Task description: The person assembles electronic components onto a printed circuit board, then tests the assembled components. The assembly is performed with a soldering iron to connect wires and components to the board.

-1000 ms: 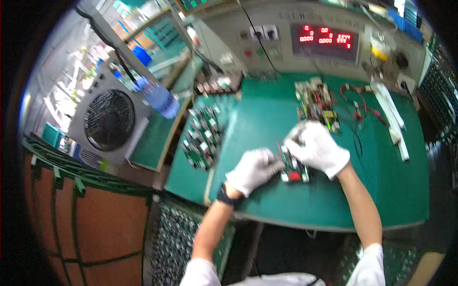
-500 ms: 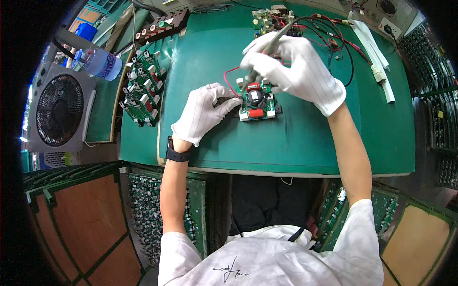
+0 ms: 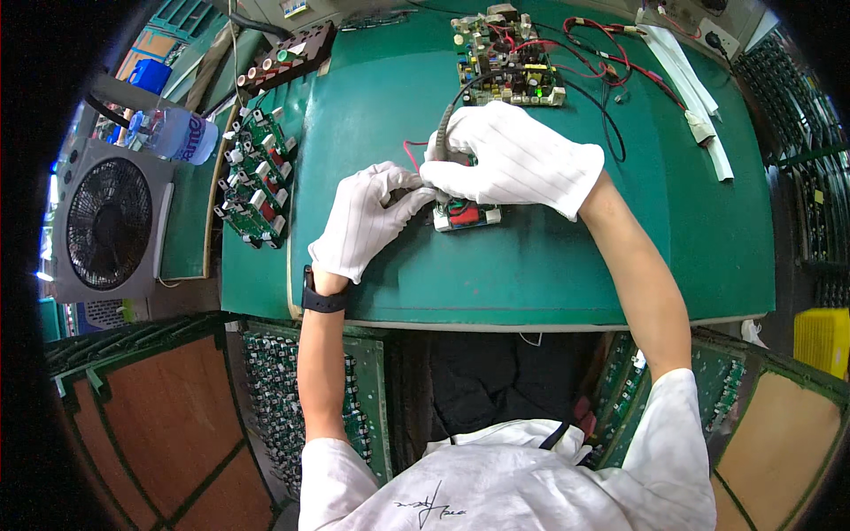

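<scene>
Both my hands wear white striped gloves and meet over a small green circuit board [image 3: 492,214] with red and white components, lying flat on the green bench. My left hand [image 3: 367,212] is pinched at the board's left edge, where a thin red wire [image 3: 410,152] runs into its fingertips. Curled round a grey corded tool that looks like a soldering iron [image 3: 442,133], my right hand [image 3: 518,159] covers most of the board. The tool's tip is hidden behind the fingers, so I cannot tell whether it touches the board.
Behind my hands sits a larger populated circuit board [image 3: 509,62], with red and black cables [image 3: 611,133] to its right. Several finished-looking boards [image 3: 257,177] stand at the left, near a dark component holder [image 3: 292,57], a water bottle [image 3: 181,134] and a fan [image 3: 111,221]. White strips [image 3: 691,88] lie at the right.
My right hand has come down and left, bringing the corded tool over the small board. My left hand stays at the board's edge. The whole view has shifted slightly.
</scene>
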`<state>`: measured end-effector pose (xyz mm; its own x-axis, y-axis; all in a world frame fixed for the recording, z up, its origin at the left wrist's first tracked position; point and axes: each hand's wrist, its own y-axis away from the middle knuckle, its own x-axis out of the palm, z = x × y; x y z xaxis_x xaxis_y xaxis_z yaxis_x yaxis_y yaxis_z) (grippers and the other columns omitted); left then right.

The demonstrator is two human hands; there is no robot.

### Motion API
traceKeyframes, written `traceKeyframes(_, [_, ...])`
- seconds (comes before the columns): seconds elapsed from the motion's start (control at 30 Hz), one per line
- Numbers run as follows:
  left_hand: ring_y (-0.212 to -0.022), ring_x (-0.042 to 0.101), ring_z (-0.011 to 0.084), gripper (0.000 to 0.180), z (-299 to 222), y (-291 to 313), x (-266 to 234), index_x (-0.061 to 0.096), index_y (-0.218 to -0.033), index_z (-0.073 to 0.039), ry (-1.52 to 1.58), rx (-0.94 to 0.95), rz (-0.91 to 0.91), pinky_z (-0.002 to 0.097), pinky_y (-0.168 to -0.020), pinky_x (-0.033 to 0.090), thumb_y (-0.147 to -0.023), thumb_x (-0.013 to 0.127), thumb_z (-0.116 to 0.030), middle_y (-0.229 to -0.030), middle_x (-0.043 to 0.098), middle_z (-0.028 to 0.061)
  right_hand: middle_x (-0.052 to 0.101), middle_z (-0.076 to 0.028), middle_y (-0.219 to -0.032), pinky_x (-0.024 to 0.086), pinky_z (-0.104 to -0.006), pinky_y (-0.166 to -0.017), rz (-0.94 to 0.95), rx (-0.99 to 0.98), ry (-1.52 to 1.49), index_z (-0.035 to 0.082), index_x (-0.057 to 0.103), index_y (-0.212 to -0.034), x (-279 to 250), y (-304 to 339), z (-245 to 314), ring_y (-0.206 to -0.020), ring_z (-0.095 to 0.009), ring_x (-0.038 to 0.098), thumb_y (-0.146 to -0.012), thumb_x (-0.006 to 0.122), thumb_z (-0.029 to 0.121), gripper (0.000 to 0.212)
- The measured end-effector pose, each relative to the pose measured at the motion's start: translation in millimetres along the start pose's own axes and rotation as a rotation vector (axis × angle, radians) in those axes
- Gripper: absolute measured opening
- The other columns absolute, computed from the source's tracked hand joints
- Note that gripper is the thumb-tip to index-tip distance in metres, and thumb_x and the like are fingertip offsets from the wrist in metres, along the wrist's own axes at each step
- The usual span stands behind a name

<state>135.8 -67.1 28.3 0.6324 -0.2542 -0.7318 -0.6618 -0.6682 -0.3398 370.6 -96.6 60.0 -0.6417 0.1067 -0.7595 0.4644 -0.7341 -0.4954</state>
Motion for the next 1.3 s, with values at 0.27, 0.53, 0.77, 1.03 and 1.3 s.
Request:
traceKeyframes(0.27, [-0.071,0.064,0.0339,0.017,-7.8,10.5,11.4,0.069,-0.086,-0.006,0.104,0.004,0.012,0.0404,-0.064,0.052,-0.087,0.081,-0.018,-0.078,0.065,0.0139,0.066,-0.013,-0.076,0.051,-0.0436,-0.064,-0.041,-0.253,0.229,0.009,0.073,-0.088,5.1,26.3,0.8,-0.073,-0.032,0.066,-0.089,0.071,0.025,0.016])
traceKeyframes(0.53, [-0.075,0.066,0.0338,0.014,-9.5,11.2,-1.4,0.072,-0.093,-0.006,0.032,0.006,0.060,0.0395,-0.067,0.053,-0.089,0.078,-0.018,-0.084,0.068,0.0136,0.074,-0.012,-0.086,0.055,-0.0409,-0.073,0.040,-0.130,0.141,0.006,0.077,-0.090,-6.3,16.7,13.4,-0.084,-0.029,0.068,-0.087,0.075,0.023,0.017])
traceKeyframes(0.77, [-0.076,0.067,0.0340,0.013,-7.6,5.9,-2.7,0.072,-0.094,-0.006,0.030,0.002,0.062,0.0394,-0.068,0.054,-0.089,0.078,-0.018,-0.085,0.068,0.0132,0.075,-0.012,-0.087,0.056,-0.0397,-0.077,0.050,-0.025,0.064,0.005,0.077,-0.088,-6.6,13.1,10.0,-0.085,-0.029,0.070,-0.086,0.075,0.025,0.020])
traceKeyframes(1.03, [-0.077,0.067,0.0344,0.013,-5.5,5.4,-2.1,0.072,-0.094,-0.007,0.039,-0.004,0.064,0.0407,-0.069,0.054,-0.089,0.078,-0.018,-0.084,0.068,0.0136,0.074,-0.012,-0.085,0.055,-0.0392,-0.071,0.105,-0.003,0.020,0.007,0.077,-0.090,-9.4,8.5,11.6,-0.081,-0.029,0.069,-0.086,0.076,0.023,0.017])
traceKeyframes(1.3, [-0.078,0.067,0.0345,0.014,-10.3,12.4,-0.4,0.073,-0.096,-0.007,0.021,-0.006,0.075,0.0406,-0.069,0.054,-0.090,0.077,-0.018,-0.084,0.068,0.0138,0.071,-0.010,-0.083,0.054,-0.0388,-0.068,-0.002,-0.299,0.327,0.010,0.077,-0.092,-5.5,21.6,11.8,-0.079,-0.029,0.068,-0.087,0.075,0.019,0.011])
